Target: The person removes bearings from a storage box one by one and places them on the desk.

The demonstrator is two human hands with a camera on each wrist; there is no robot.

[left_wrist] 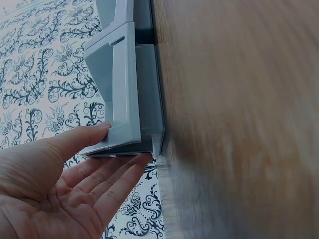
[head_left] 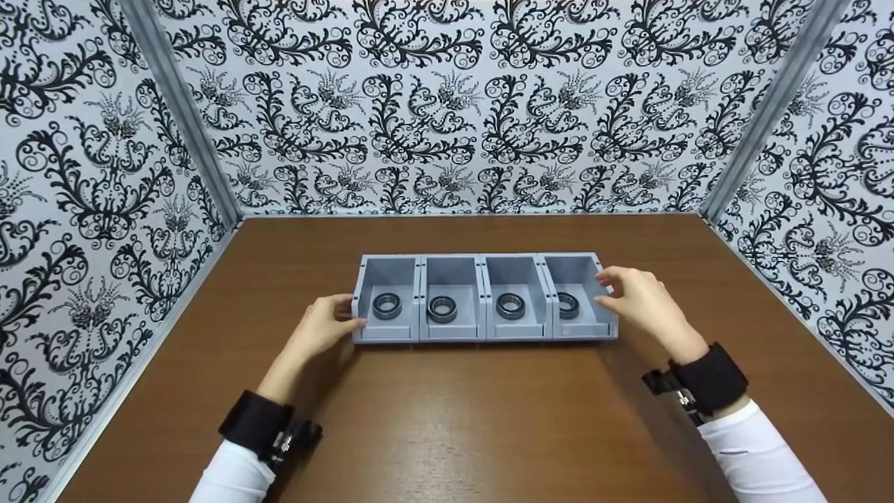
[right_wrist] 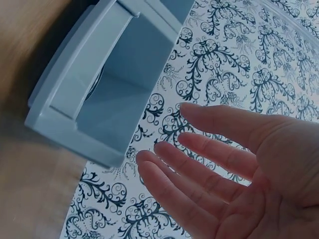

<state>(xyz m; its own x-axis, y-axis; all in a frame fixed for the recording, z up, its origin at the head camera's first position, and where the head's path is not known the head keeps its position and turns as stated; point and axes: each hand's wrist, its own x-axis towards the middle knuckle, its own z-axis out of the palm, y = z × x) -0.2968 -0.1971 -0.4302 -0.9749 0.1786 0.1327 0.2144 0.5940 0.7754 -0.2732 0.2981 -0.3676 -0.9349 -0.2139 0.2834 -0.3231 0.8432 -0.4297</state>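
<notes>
Bin row: four grey bins (head_left: 447,334), apparently joined side by side, are set on the surface (head_left: 454,412); one bearing (head_left: 441,319) is contained in each.
Left hand (head_left: 325,327): the left end wall is pinched near its front corner between thumb and fingers.
Right hand (head_left: 641,302): nothing is grasped; relaxed fingers are held just beside the right end.
Weight: thin plastic is judged light; most heft is probably added by the metal bearings.
Stiffness: rigid walls are expected, though some flex may be found at the joints.
Slip: if tilted, bearings could be sent sliding toward the low front lips.
Hold: both outer end walls are best gripped, kept level.
</notes>
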